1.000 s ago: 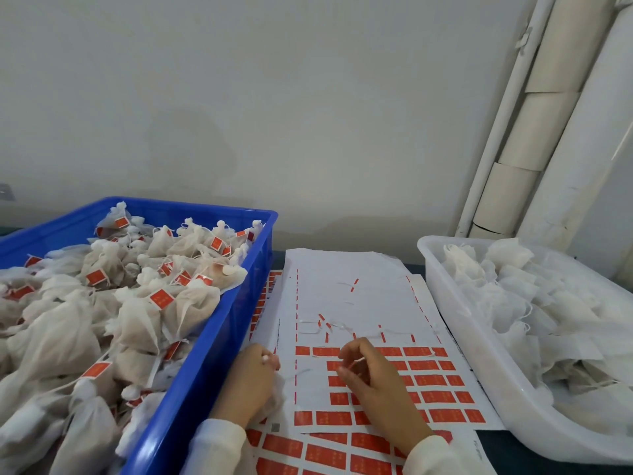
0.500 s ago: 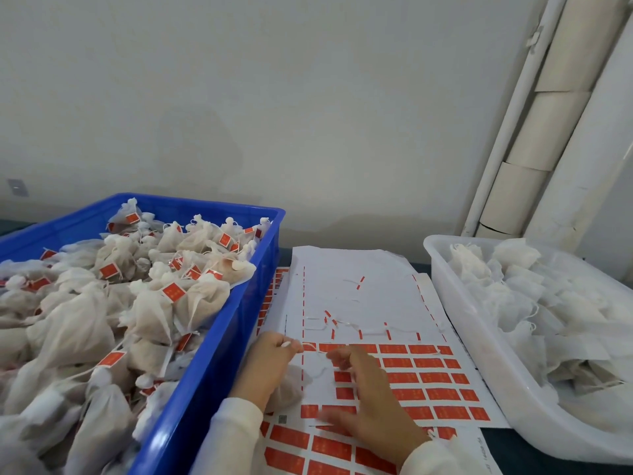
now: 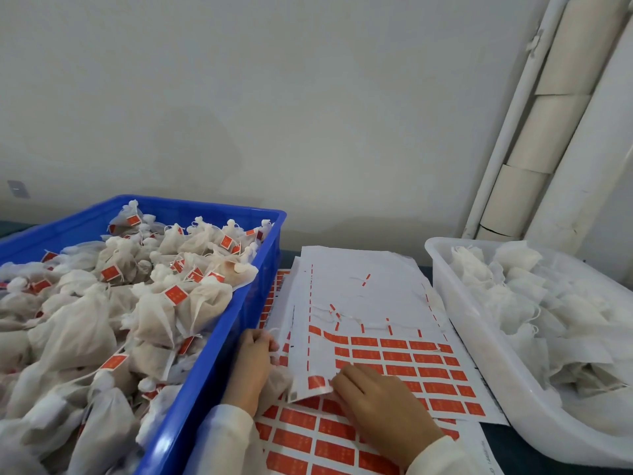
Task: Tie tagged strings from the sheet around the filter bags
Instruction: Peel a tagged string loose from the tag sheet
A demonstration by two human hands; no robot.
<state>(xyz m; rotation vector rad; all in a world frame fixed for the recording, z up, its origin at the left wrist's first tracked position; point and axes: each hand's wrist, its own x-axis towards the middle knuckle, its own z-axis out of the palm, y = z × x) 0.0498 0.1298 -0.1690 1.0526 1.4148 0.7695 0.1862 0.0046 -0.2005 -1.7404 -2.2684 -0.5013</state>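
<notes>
A white sheet (image 3: 376, 289) with rows of red tagged strings (image 3: 394, 358) lies between two bins. My left hand (image 3: 253, 365) grips a small white filter bag (image 3: 279, 382) at the sheet's left edge, with a thin string end by its thumb. My right hand (image 3: 383, 402) rests on the sheet, its fingertips near a red tag (image 3: 315, 382) at the lifted lower-left corner. The blue crate (image 3: 219, 354) on the left holds several tied bags with red tags (image 3: 161, 313). On the right, a white tub (image 3: 472, 337) holds several untied filter bags (image 3: 513, 296).
A second sheet of red tags (image 3: 308, 440) lies under the first, toward me. Loose cut strings lie across the sheet's upper half. A white pipe and cardboard tubes (image 3: 548, 132) stand against the wall at the back right. Dark tabletop (image 3: 513, 450) shows beside the tub.
My right hand has slid down and toward me, from the top row of tags to the sheet's lower-left corner. My left hand stays at the left edge with the bag.
</notes>
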